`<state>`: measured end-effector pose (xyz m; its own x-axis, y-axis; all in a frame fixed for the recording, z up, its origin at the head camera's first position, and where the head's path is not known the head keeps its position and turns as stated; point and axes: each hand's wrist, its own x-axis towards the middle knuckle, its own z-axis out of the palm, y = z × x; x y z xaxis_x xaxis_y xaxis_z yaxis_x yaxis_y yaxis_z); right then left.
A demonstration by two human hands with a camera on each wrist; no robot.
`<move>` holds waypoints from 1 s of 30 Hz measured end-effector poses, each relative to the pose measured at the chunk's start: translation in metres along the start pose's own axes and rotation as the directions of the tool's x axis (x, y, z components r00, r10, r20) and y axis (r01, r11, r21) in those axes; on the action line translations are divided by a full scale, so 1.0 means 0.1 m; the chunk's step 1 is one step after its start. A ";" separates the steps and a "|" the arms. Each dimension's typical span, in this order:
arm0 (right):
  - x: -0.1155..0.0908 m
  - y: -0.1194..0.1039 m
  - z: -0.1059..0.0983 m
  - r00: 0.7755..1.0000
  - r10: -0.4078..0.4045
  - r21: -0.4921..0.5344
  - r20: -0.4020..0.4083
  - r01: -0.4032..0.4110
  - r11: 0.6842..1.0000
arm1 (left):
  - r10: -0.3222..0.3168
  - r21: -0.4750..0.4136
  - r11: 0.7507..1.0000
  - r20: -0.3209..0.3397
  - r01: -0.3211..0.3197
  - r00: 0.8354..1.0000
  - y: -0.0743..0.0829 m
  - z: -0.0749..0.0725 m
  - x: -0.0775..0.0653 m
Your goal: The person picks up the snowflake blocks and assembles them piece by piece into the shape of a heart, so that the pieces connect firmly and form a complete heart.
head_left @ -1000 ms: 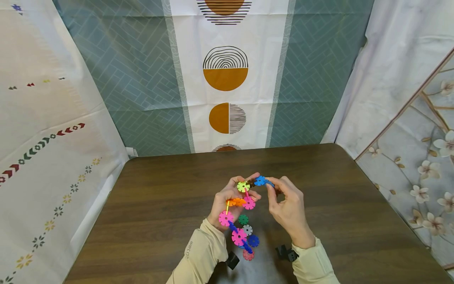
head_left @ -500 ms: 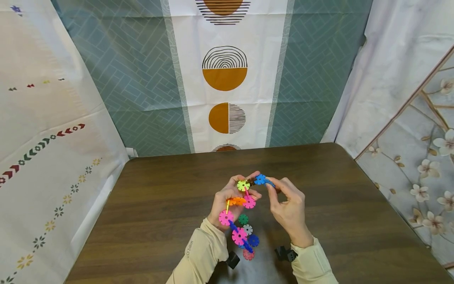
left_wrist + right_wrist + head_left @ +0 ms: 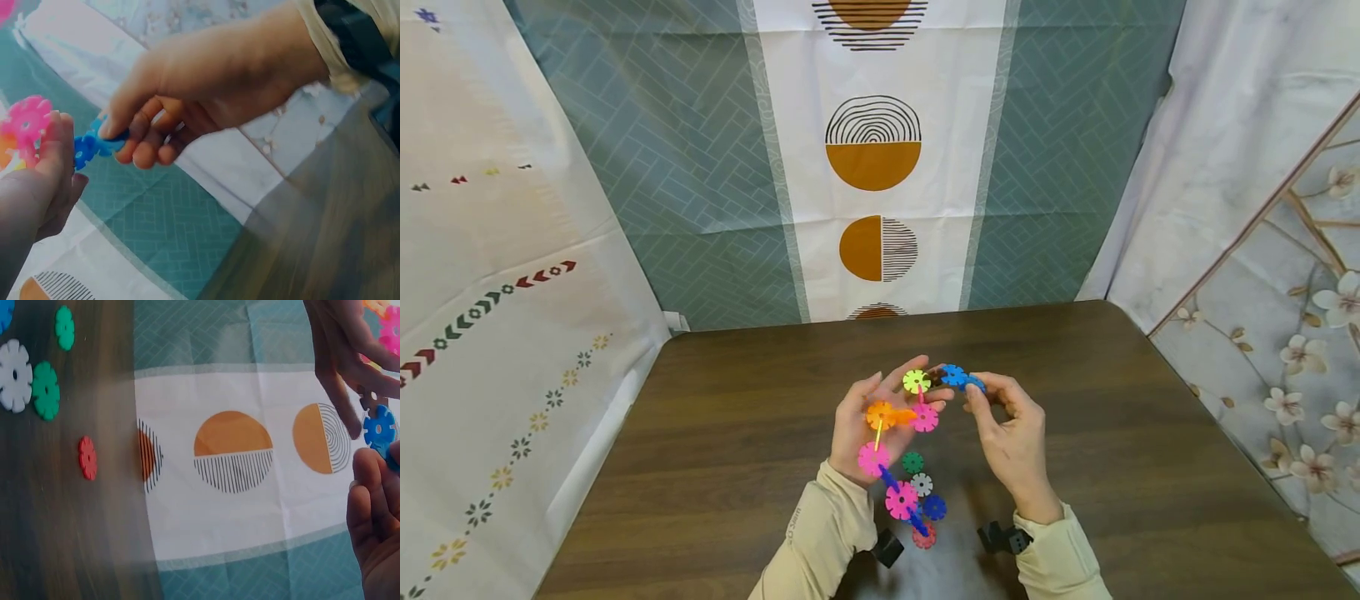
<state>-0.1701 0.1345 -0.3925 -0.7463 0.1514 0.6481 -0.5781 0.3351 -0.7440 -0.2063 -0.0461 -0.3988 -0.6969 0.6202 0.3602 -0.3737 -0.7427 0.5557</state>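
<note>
A chain of slotted plastic flower discs (image 3: 880,415) in orange, pink, yellow, brown and blue lies across my left hand (image 3: 846,429). That palm faces up, with the thumb spread away and the fingers extended under the chain. The lower part, with pink and dark blue discs, hangs past the wrist. At the chain's right end, thumb and fingers of my right hand (image 3: 1018,442) pinch a blue disc (image 3: 974,382). A second blue disc (image 3: 379,427) joins it to a brown one beside the left fingertips. The right fingertips partly cover the pinched disc.
Loose discs lie on the brown table (image 3: 737,467) below the hands: green (image 3: 913,462), white (image 3: 922,483), blue (image 3: 934,507) and red (image 3: 924,536). Another red disc (image 3: 88,459) shows in the right wrist view. Patterned cloths hang behind and at both sides.
My left thumb has lifted away and the palm has opened wider. The orange disc now shows its flat face. My right hand keeps its pinch on the blue disc, almost in place.
</note>
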 end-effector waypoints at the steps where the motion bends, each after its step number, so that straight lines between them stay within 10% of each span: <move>1: 0.00 -0.01 0.01 1.000 0.004 0.012 -0.006 -0.004 1.000 | -0.016 -0.018 1.000 -0.009 0.016 1.000 0.01 0.00 0.00; 9: 0.00 -0.03 0.05 0.999 0.042 0.061 -0.021 -0.040 0.997 | -0.095 0.010 0.995 -0.119 0.097 0.988 -0.02 0.00 0.05; 17: 0.00 0.24 0.05 0.987 -0.150 -0.068 0.055 0.153 0.986 | -0.203 0.076 0.971 -0.234 0.226 0.951 0.02 -0.04 0.06; 25: 0.05 0.29 0.01 0.945 -0.266 -0.128 0.192 0.293 0.948 | -0.257 0.228 0.897 -0.430 0.379 0.866 0.05 -0.08 0.08; 30: 0.05 0.29 0.00 0.945 -0.258 -0.117 0.201 0.285 0.951 | -0.203 0.381 0.827 -0.484 0.414 0.851 0.04 -0.10 0.08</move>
<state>-0.1909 0.1447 -0.4114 -0.6220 -0.1304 0.7721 -0.7241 0.4709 -0.5039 -0.2195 -0.0471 -0.4009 -0.8133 0.5567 -0.1690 -0.3643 -0.2608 0.8940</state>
